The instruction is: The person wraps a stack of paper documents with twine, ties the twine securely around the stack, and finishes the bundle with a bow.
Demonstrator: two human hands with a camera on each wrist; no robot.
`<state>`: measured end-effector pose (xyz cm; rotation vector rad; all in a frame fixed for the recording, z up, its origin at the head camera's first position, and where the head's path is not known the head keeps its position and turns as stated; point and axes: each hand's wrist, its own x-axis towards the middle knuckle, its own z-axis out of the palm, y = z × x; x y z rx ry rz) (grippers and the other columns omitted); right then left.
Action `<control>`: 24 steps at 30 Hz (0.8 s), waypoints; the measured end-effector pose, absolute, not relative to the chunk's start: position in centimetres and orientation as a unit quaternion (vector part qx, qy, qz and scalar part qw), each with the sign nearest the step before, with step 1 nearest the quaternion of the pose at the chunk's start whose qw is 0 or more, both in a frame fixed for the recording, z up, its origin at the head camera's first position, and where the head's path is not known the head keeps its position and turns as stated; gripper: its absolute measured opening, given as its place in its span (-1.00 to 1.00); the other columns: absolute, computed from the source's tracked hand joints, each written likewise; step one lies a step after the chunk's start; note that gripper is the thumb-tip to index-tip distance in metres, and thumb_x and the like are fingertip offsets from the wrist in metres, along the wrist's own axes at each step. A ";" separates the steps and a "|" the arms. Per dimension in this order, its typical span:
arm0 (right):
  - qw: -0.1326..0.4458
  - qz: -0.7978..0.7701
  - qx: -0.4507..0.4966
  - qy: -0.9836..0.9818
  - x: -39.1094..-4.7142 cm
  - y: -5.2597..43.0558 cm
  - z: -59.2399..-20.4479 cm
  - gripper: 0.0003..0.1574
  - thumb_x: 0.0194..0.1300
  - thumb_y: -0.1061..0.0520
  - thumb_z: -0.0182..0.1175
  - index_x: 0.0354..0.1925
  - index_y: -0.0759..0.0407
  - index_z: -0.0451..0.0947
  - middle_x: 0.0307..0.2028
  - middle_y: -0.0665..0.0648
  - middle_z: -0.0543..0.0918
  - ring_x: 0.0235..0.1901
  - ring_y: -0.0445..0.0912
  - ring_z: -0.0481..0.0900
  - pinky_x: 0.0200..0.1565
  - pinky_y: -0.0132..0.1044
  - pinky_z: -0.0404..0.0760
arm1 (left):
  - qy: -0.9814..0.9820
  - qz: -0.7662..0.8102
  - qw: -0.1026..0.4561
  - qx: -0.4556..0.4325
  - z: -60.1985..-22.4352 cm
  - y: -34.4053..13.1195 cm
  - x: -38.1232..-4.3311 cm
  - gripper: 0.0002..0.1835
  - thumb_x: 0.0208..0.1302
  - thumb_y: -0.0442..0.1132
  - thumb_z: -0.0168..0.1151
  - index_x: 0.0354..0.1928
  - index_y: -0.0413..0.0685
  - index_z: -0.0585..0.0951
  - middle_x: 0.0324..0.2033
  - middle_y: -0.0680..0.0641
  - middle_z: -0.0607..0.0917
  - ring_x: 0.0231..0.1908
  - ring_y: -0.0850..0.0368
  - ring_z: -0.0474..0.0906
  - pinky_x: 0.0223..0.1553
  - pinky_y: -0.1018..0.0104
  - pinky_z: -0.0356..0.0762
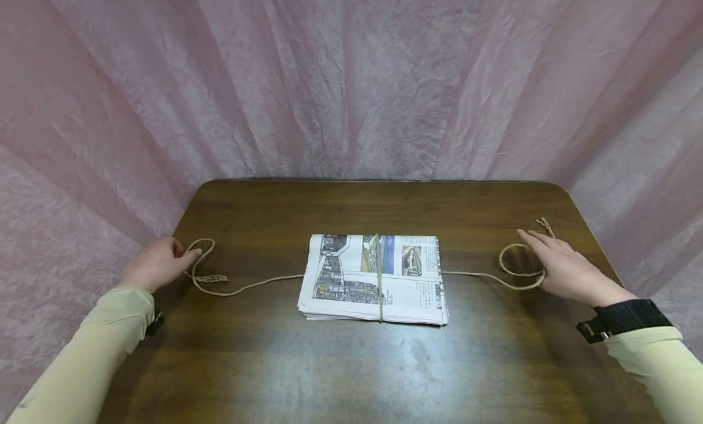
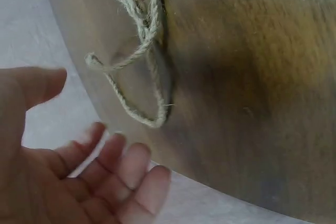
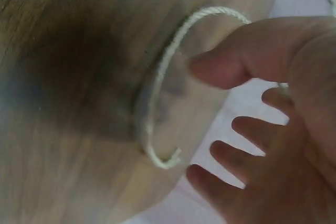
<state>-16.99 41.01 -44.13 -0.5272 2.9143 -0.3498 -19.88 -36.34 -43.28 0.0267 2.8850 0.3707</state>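
A stack of folded newspapers (image 1: 351, 290) lies mid-table, with a thin twine (image 1: 379, 277) running over it from back to front. Tan twine also comes out from the stack on both sides. On the left, my hand (image 1: 154, 266) hovers by the looped twine end (image 1: 199, 276); in the left wrist view, thumb and fingers (image 2: 134, 163) are spread, with the loop (image 2: 157, 121) just beyond them. My right hand (image 1: 571, 268) is over the other twine end (image 1: 516, 273), partly hiding it. The right wrist view shows its fingers apart beside the twine's curve (image 3: 155, 93), gripping nothing.
The brown wooden table (image 1: 340, 375) has rounded far corners, and both hands are near its side edges. Behind it hangs a pink velvety curtain (image 1: 351, 88). A black band (image 1: 631, 319) sits on the right wrist.
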 end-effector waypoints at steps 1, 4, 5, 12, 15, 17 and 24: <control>0.100 -0.124 -0.176 0.971 -16.8 41.2 -43.9 0.25 -0.05 0.51 0.17 0.56 0.27 -0.14 0.44 0.51 0.05 0.29 0.55 0.05 0.07 0.42 0.30 | 0.983 0.128 0.128 0.002 -43.3 -36.4 -19.8 -0.24 0.43 0.31 -0.06 -0.02 -0.40 0.51 -0.25 -0.29 0.64 -0.32 -0.15 0.56 -0.36 -0.04 0.50; 0.133 -0.133 -0.165 0.968 -16.4 41.8 -43.1 0.34 -0.05 0.58 0.08 0.58 0.22 -0.34 0.47 0.56 -0.14 0.30 0.59 -0.05 0.08 0.42 0.27 | 0.978 0.133 0.161 0.001 -43.4 -36.5 -19.5 -0.25 0.42 0.32 -0.05 -0.06 -0.37 0.55 -0.27 -0.25 0.66 -0.33 -0.10 0.56 -0.36 0.02 0.49; 0.129 -0.132 -0.161 0.969 -16.4 42.0 -42.8 0.33 -0.04 0.57 0.08 0.57 0.23 -0.35 0.45 0.58 -0.15 0.29 0.61 -0.05 0.08 0.43 0.25 | 0.977 0.137 0.164 0.007 -43.6 -36.5 -19.4 -0.32 0.44 0.26 -0.01 -0.08 -0.35 0.57 -0.27 -0.23 0.67 -0.33 -0.09 0.55 -0.35 0.04 0.48; -0.012 -0.150 -0.118 0.982 -16.8 42.2 -41.4 -0.07 0.10 0.43 0.00 0.46 0.45 0.05 0.32 0.64 0.16 0.23 0.58 0.09 0.20 0.43 0.06 | 0.974 0.190 0.119 0.027 -43.4 -35.8 -19.6 -0.66 0.47 -0.10 0.05 -0.08 -0.28 0.60 -0.27 -0.18 0.65 -0.36 -0.02 0.51 -0.34 0.09 0.44; -0.069 -0.165 -0.121 0.976 -17.0 41.2 -40.9 -0.25 0.18 0.40 -0.04 0.37 0.44 0.23 0.27 0.56 0.31 0.22 0.50 0.20 0.22 0.34 0.11 | 0.972 0.222 0.079 0.019 -42.3 -34.4 -19.9 -0.58 0.52 -0.05 -0.03 0.04 -0.31 0.53 -0.15 -0.28 0.63 -0.27 -0.08 0.54 -0.29 0.05 0.48; -0.090 -0.175 -0.127 0.972 -17.0 40.1 -40.7 -0.33 0.22 0.39 -0.04 0.33 0.39 0.33 0.25 0.50 0.38 0.21 0.45 0.25 0.19 0.30 0.17 | 0.968 0.245 0.047 0.020 -41.1 -32.9 -20.0 -0.55 0.54 0.00 -0.07 0.09 -0.29 0.50 -0.13 -0.27 0.62 -0.25 -0.08 0.54 -0.28 0.05 0.47; -0.112 -0.222 -0.159 0.955 -16.9 34.3 -40.2 -0.51 0.38 0.28 0.07 0.25 0.19 0.50 0.18 0.29 0.53 0.18 0.28 0.38 0.08 0.22 0.36 | 0.944 0.313 -0.067 0.076 -37.1 -25.7 -20.6 -0.62 0.52 0.07 -0.01 0.02 -0.07 0.56 -0.16 -0.08 0.68 -0.24 0.04 0.48 -0.22 0.12 0.37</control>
